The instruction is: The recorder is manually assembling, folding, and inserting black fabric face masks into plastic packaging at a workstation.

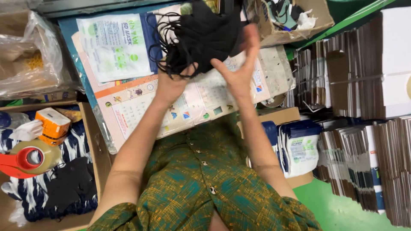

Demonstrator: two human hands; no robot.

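A thick stack of black face masks (204, 36) with dangling ear loops is held up over the worktable. My left hand (173, 83) grips the stack from below at its near left corner. My right hand (239, 64) presses flat against the stack's right side, fingers spread and pointing away from me. Under the masks lies a large printed paper sheet (141, 105) covering the table. A white and green mask pouch (113, 47) lies flat on the table to the left of the stack.
A roll of tape on a red dispenser (25, 160) and a small orange box (52, 124) sit in a carton at left. Filled pouches (297, 147) stand in a box at right, beside rows of flat cardboard cartons (364, 85). A clear plastic bag (30, 55) lies far left.
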